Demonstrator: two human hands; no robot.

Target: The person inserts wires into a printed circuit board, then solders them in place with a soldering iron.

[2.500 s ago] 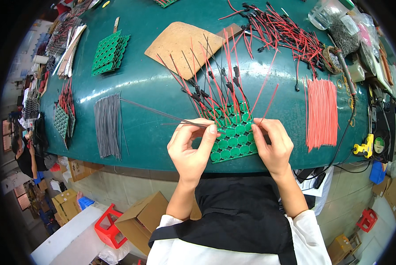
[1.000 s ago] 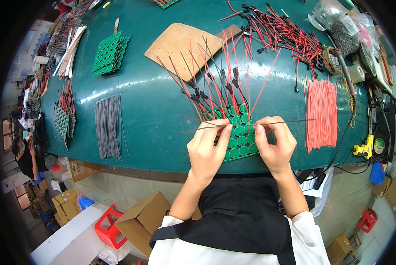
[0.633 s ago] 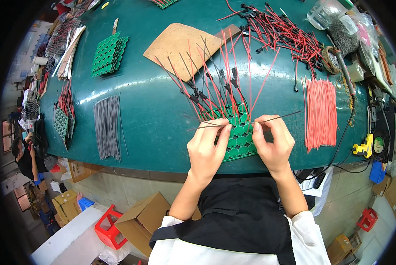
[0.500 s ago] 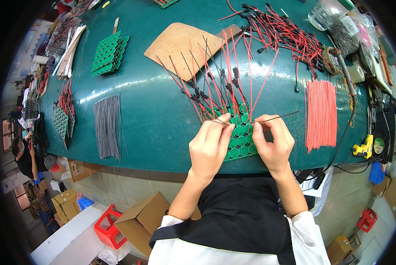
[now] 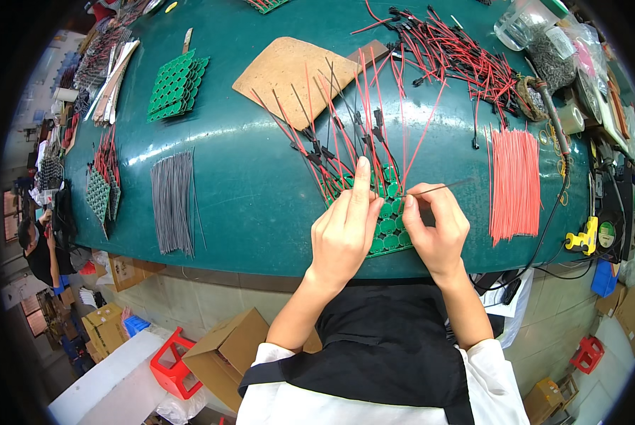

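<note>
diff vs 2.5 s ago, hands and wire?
The left hand let go of the thin dark wire and slid right onto the green panel of round boards, index finger stretched up along it. The right hand kept its pinch; the wire now sticks out to the right only. Grey wire bundle and red wire bundle unmoved.

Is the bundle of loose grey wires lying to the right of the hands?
No, the grey wire bundle lies on the green table to the left of both hands.
</note>
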